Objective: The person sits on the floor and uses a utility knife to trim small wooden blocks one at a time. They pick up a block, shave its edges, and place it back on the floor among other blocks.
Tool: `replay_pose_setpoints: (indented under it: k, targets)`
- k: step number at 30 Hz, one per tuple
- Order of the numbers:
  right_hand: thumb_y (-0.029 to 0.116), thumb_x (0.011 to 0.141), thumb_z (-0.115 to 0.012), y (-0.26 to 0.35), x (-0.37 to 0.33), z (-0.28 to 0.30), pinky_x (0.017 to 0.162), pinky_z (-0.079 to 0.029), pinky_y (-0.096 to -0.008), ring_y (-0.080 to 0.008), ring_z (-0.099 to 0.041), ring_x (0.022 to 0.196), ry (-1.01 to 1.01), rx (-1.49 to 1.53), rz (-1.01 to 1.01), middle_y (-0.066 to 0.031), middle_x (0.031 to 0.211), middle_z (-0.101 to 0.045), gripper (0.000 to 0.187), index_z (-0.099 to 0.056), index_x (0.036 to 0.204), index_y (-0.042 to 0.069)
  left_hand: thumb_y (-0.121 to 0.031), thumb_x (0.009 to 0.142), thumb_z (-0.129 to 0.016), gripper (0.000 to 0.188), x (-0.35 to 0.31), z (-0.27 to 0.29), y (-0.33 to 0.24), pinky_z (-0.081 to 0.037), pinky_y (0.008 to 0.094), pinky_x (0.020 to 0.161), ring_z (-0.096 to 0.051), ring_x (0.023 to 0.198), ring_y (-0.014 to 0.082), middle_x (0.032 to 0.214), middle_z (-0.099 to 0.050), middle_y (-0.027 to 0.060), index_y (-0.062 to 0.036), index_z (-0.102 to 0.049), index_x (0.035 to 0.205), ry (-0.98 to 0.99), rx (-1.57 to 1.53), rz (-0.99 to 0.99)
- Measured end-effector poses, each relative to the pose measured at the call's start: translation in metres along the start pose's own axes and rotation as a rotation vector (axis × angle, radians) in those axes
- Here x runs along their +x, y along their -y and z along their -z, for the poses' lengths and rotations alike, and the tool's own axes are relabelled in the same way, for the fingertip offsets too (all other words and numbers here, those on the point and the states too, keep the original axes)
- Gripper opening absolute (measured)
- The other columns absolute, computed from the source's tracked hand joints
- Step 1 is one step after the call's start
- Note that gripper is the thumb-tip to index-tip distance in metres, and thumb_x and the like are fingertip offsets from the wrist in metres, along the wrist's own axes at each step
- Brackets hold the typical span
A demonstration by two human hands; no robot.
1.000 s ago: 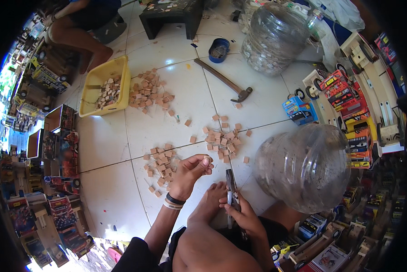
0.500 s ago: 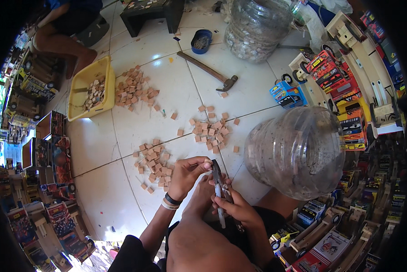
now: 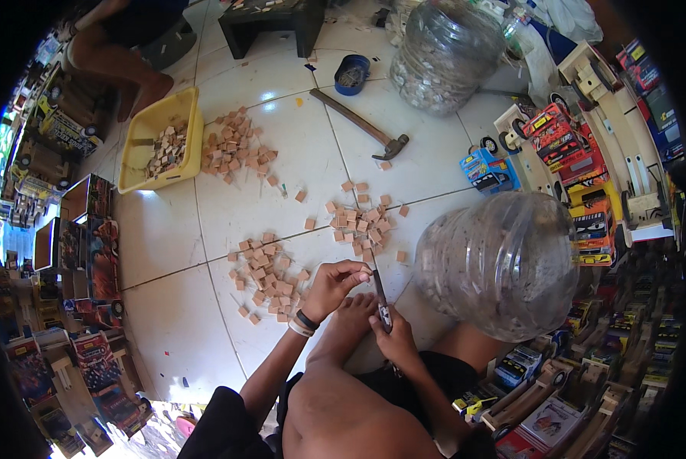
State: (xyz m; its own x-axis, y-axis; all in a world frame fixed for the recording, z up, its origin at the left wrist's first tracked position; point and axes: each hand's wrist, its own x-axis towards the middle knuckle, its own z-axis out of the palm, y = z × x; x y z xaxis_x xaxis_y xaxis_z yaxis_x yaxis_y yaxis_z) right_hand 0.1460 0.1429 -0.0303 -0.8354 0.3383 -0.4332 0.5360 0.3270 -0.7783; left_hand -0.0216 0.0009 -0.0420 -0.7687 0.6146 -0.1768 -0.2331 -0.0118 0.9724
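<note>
Between thumb and fingertips, my left hand pinches a small pale wooden block, mostly covered by the fingers. My right hand is wrapped round the handles of a pair of dark pliers, whose tip points up and meets the block at the left fingertips. Whether the jaws bite on anything is too small to tell. Beyond my hands lie a near-left pile of small square wooden blocks and a middle pile of blocks. Thin nail-like pins stick out from some. My bare foot is just below the pliers.
A yellow tub with wood pieces stands far left beside another block pile. A hammer and a blue nail dish lie beyond. Clear plastic jug at right; toy trucks line both sides. Another person's leg shows far left.
The plier handles, spread apart before, are now squeezed together in my right hand. My left hand still pinches the block. The whole view has shifted slightly.
</note>
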Motion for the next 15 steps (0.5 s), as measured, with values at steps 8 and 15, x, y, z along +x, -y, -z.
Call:
replay_pose_setpoints:
  k: [8,15]
  targets:
    - [0.018,0.096,-0.072,-0.024,0.002,0.007,0.097,-0.049,-0.0548,-0.0480,-0.063,0.113,-0.343,-0.359,0.101,-0.0293,0.120,-0.067,0.050,-0.053,0.139,0.002,-0.019,0.107,-0.062,0.028,0.023,0.013,-0.032,-0.059,0.0373,0.081,-0.073,0.096,0.0315,0.113,-0.074,0.0195,0.0019,-0.071,0.122,-0.548,0.462,-0.155]
    - [0.029,0.093,-0.076,-0.051,0.064,-0.031,0.104,-0.042,-0.0626,-0.0480,-0.057,0.119,-0.465,-0.510,0.308,-0.0296,0.129,-0.062,0.071,-0.046,0.150,-0.003,-0.010,0.095,-0.068,0.042,-0.125,0.059,0.001,-0.042,0.0558,0.110,-0.051,0.132,0.0464,0.141,-0.055,0.0255,-0.0018,-0.057,0.135,-0.897,0.899,0.030]
